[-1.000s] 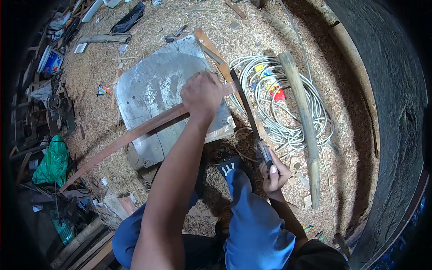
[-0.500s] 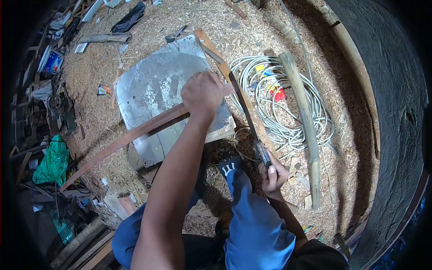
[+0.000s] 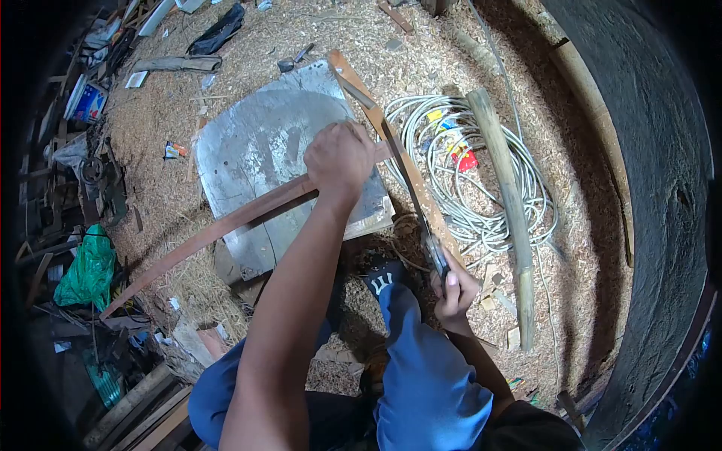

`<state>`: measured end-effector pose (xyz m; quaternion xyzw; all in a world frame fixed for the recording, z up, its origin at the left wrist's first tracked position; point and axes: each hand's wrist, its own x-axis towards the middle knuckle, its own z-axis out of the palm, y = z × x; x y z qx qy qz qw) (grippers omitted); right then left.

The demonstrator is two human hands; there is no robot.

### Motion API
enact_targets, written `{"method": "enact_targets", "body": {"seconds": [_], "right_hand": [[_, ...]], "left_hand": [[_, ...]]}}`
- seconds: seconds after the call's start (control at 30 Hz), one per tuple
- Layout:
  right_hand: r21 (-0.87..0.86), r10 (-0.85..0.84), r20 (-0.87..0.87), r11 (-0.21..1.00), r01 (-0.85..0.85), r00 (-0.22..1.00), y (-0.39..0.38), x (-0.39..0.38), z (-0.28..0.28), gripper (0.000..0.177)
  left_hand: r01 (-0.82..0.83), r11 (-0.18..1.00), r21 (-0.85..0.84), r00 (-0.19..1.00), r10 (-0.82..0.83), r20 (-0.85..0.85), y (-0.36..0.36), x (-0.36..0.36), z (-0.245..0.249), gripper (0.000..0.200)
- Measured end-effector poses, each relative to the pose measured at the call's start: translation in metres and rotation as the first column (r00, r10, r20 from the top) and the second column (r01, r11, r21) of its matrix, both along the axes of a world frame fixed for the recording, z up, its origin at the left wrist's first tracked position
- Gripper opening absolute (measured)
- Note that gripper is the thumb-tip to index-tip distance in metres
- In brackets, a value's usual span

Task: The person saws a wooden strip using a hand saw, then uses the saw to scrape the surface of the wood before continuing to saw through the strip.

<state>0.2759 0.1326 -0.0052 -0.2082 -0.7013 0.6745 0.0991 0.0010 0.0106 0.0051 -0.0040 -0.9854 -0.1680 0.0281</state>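
Handsaw (image 3: 408, 180) at centre-right has dropped slightly in frame, suggesting a sawing stroke; the right hand (image 3: 456, 292) grips it, fingers closed, while the left hand (image 3: 340, 159) clamps the reddish wooden strip (image 3: 248, 210).

Wooden strip (image 3: 226, 223) partly hidden by left fingers (image 3: 347, 134), saw handle (image 3: 442, 264) by right fingers (image 3: 465, 286), left arm (image 3: 282, 342) cropped

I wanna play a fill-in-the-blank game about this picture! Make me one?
1. The right hand holds a long blade by its ____.
2. The left hand grips a strip made of ____.
3. The plastic bag is coloured ____.
4. The trousers are coloured ____.

Missing words: handle; wood; green; blue.
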Motion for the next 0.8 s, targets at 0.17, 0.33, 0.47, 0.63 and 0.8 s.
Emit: {"method": "enact_targets", "body": {"seconds": [0.17, 0.33, 0.47, 0.63, 0.8], "right_hand": [[0.102, 0.029, -0.032, 0.995, -0.025, 0.999, -0.004, 0.008, -0.003, 0.054], [-0.129, -0.065, -0.111, 0.990, 0.051, 0.992, -0.010, -0.036, -0.013, 0.054], [0.034, -0.032, -0.059, 0.999, 0.034, 0.998, -0.012, -0.002, -0.006, 0.072], [0.017, -0.015, -0.070, 1.000, 0.016, 0.997, -0.008, -0.011, -0.008, 0.074], [-0.074, -0.028, -0.099, 0.997, 0.020, 0.995, -0.009, -0.030, -0.021, 0.073]], "left_hand": [[0.012, 1.000, 0.027, 0.999, -0.013, 0.032, 0.000, 0.000, 0.002, 0.040], [-0.004, 1.000, 0.029, 1.000, 0.004, -0.008, 0.000, 0.003, 0.000, 0.039], [-0.025, 0.999, 0.040, 1.000, 0.024, 0.016, 0.001, 0.001, 0.002, 0.039], [0.006, 0.999, 0.042, 0.999, -0.004, -0.039, -0.001, 0.001, -0.006, 0.038], [-0.013, 1.000, 0.022, 0.999, 0.015, -0.048, -0.001, 0.001, -0.009, 0.038]]}}
